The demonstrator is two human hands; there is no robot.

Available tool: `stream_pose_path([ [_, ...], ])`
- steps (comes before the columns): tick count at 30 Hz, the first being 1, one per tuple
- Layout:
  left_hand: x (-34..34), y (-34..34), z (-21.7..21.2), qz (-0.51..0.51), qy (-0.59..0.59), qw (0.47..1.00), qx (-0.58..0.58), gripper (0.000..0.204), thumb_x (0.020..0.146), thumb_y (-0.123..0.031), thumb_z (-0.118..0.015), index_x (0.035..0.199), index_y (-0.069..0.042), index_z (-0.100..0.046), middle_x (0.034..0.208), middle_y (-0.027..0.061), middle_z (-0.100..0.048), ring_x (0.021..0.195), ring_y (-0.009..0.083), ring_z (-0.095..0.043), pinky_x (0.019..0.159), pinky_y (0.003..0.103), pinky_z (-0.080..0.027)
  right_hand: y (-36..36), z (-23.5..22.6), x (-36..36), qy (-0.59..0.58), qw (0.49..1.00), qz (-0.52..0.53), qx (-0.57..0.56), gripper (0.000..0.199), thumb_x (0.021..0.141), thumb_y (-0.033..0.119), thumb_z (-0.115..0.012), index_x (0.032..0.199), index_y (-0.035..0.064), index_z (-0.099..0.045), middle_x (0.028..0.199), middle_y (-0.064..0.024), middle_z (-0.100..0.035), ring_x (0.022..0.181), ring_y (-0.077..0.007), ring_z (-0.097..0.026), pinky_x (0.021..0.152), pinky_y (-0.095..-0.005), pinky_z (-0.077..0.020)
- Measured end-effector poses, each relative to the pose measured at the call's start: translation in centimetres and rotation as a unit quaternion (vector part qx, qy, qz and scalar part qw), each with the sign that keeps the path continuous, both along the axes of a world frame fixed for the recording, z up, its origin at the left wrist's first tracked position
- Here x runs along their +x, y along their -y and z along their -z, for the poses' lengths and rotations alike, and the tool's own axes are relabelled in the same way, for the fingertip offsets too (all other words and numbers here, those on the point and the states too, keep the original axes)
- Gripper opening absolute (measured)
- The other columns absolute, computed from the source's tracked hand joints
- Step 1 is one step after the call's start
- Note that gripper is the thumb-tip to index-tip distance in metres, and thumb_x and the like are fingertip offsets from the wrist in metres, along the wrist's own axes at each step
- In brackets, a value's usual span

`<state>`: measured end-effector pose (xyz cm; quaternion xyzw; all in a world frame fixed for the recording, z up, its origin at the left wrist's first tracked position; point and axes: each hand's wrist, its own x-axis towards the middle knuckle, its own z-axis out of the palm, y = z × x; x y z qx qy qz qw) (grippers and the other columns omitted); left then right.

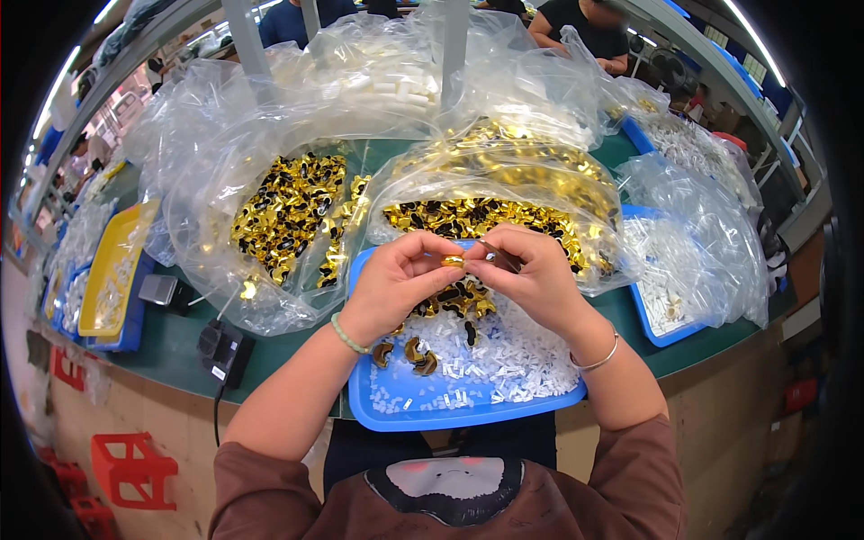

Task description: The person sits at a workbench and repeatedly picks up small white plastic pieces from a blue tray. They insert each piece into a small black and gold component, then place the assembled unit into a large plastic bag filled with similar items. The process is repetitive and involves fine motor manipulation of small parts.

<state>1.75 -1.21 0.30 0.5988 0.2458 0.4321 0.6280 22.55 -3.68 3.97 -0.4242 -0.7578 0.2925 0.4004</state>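
Note:
Both my hands are over a blue tray (pixel 382 416). My left hand (pixel 400 281) pinches a small shiny gold metal piece (pixel 453 261) between thumb and fingertips. Close beside it, my right hand (pixel 537 274) has its fingers bent together, and a thin dark strip (pixel 500 256) shows between them; its kind cannot be made out. In the tray lie many small white plastic pieces (pixel 531 351). Several curved gold-and-black pieces (pixel 421 357) rest at the tray's left side, and a heap of them (pixel 459 300) sits partly hidden under my hands.
Clear plastic bags of gold-and-black pieces (pixel 292 211) (pixel 486 214) lie open behind the tray on the green table (pixel 288 355). Right stands another blue tray (pixel 677 335) of white pieces; left, a yellow tray (pixel 94 306) and a black corded device (pixel 225 353). People work beyond the grey frame posts.

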Motion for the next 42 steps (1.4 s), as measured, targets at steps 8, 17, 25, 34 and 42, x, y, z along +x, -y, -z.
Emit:
stream_pose_path([
  [8,0.2,0.1,-0.3,-0.033,0.026,0.999,-0.01,0.025,0.086,0.004,-0.066,0.11,0.002,-0.058,0.106,0.0086,-0.065,0.098,0.0136,-0.065,0.088,0.026,-0.054,-0.3,1.1,-0.2,-0.047,0.995,-0.006,0.085,0.008,0.085,0.006,-0.069,0.092,0.0023,-0.07,0.077,-0.0023,-0.059,0.064,-0.0079,-0.051,0.057,-0.023,-0.0411],
  [17,0.1,-0.1,0.2,-0.044,0.008,0.997,0.067,0.023,0.085,0.004,-0.068,0.107,0.001,-0.061,0.105,0.0073,-0.065,0.096,0.0137,-0.065,0.087,0.026,-0.054,-0.2,-0.3,0.4,-0.115,0.978,-0.021,-0.175,0.015,0.089,0.017,-0.069,0.094,0.0035,-0.073,0.069,0.0053,-0.059,0.061,-0.0023,-0.047,0.054,-0.02,-0.0374],
  [25,0.1,0.2,-0.5,-0.027,0.007,1.0,-0.002,0.022,0.086,-0.001,-0.07,0.107,0.001,-0.061,0.104,0.0086,-0.068,0.095,0.0123,-0.066,0.084,0.025,-0.053,-0.5,0.0,0.6,-0.125,0.976,-0.04,-0.174,0.017,0.089,0.018,-0.069,0.097,0.0039,-0.074,0.07,0.0051,-0.06,0.063,-0.0017,-0.047,0.055,-0.0199,-0.0365],
  [34,0.1,0.2,-0.5,-0.031,0.016,0.999,-0.002,0.025,0.086,0.001,-0.069,0.109,0.001,-0.061,0.107,0.0093,-0.067,0.097,0.0137,-0.066,0.087,0.026,-0.053,-0.2,0.2,0.3,-0.092,0.992,-0.005,-0.085,0.012,0.086,0.01,-0.069,0.09,0.0001,-0.072,0.074,0.0013,-0.061,0.069,-0.0046,-0.051,0.062,-0.0219,-0.0406],
  [42,0.0,0.1,-0.3,-0.033,0.013,0.999,-0.006,0.025,0.086,0.003,-0.068,0.109,0.001,-0.061,0.108,0.0102,-0.066,0.098,0.0144,-0.066,0.088,0.026,-0.053,-0.2,0.1,0.2,-0.067,0.995,0.002,-0.072,0.011,0.085,0.01,-0.069,0.089,0.0,-0.071,0.073,-0.0004,-0.06,0.067,-0.006,-0.05,0.061,-0.0234,-0.0398],
])
